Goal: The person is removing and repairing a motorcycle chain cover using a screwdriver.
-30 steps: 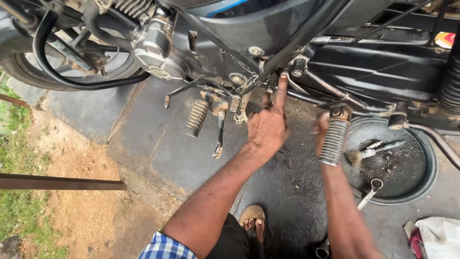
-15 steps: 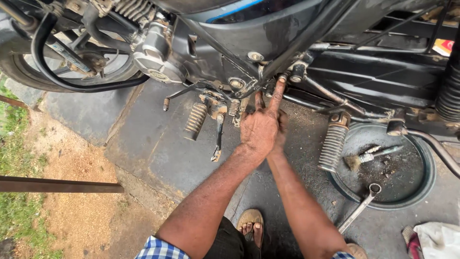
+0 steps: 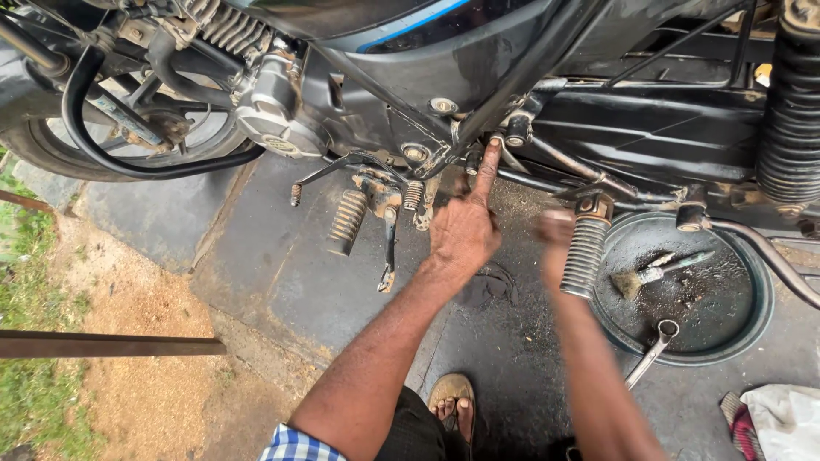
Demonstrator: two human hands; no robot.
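Right hand (image 3: 555, 239) withdrawn, grimy concrete floor (image 3: 282, 282)

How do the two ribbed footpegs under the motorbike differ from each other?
The rust-brown ribbed front footpeg is dirty and hangs free of both hands; the grey ribbed rear footpeg looks cleaner and larger, and the blurred right hand is right beside it. The left hand points at the frame between them. Both pegs are ribbed cylinders tilting downward.
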